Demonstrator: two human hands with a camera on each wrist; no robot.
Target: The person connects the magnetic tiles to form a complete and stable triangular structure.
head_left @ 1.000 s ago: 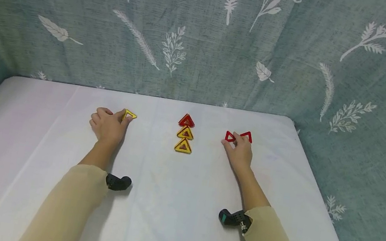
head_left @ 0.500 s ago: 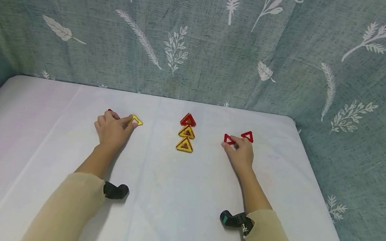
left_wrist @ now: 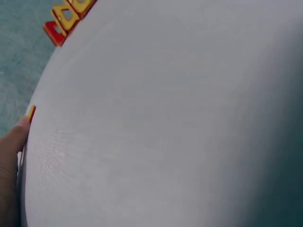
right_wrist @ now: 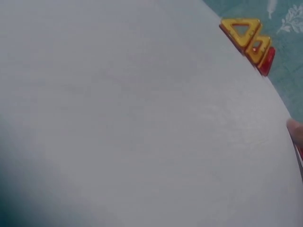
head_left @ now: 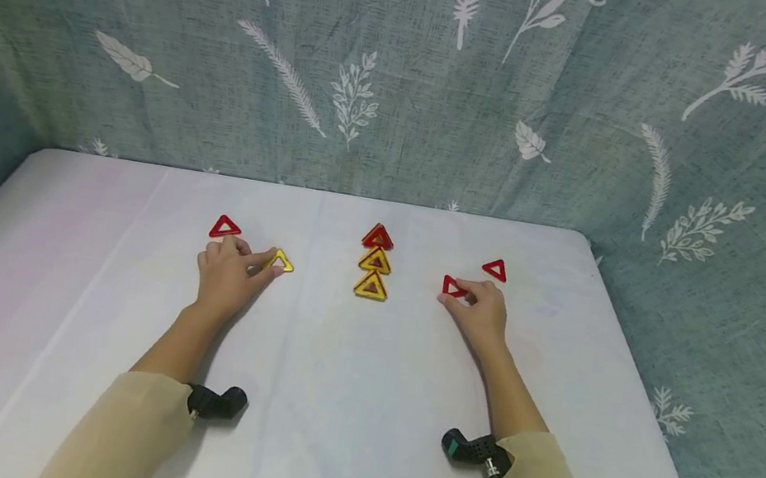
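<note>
My left hand (head_left: 229,275) pinches a hollow yellow triangle tile (head_left: 288,262) between thumb and fingers, low over the table. In the left wrist view a piece with a yellow and a red edge (left_wrist: 31,114) sticks out past the fingertips. My right hand (head_left: 481,320) pinches a red triangle tile (head_left: 446,285) by its right part. Between the hands, triangle tiles stand in a column: a red one (head_left: 385,236) farthest away, then a yellow one (head_left: 374,267) and another yellow one (head_left: 370,295) nearest. Brownish red shows inside their openings.
One red triangle tile (head_left: 224,234) lies just beyond the left fingers. Another red triangle tile (head_left: 501,266) lies behind the right hand. A white cloth covers the table (head_left: 342,400), and a patterned green curtain (head_left: 401,125) hangs along its back edge.
My left hand has moved right and nearer with the yellow tile, uncovering the red tile behind it. The right hand has drawn slightly nearer with its red tile, apart from the other one.
</note>
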